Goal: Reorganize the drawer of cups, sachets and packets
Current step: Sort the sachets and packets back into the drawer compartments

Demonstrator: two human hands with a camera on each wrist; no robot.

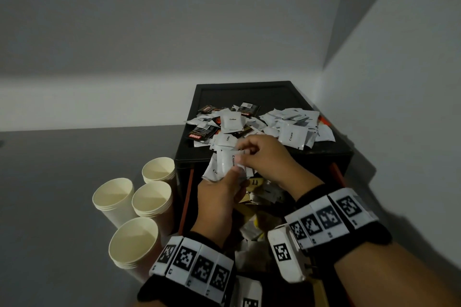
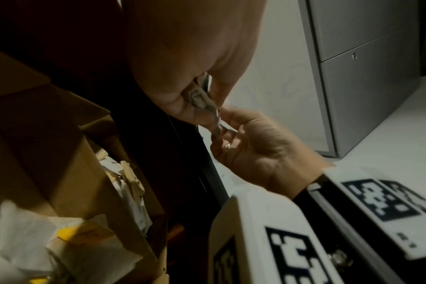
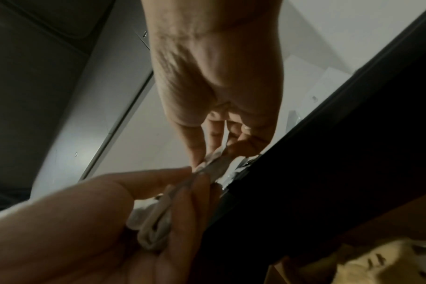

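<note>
Left hand: fingers curled round a fanned bundle of white cream sachets, held above the open drawer.
Right hand: fingertips pinch the top sachet of that bundle.
Sachet pile: on the black cabinet top, behind the drawer.
Paper cup stacks: left of the drawer.

Grey floor: four paper cup stacks upright, beside black cabinet.
</note>
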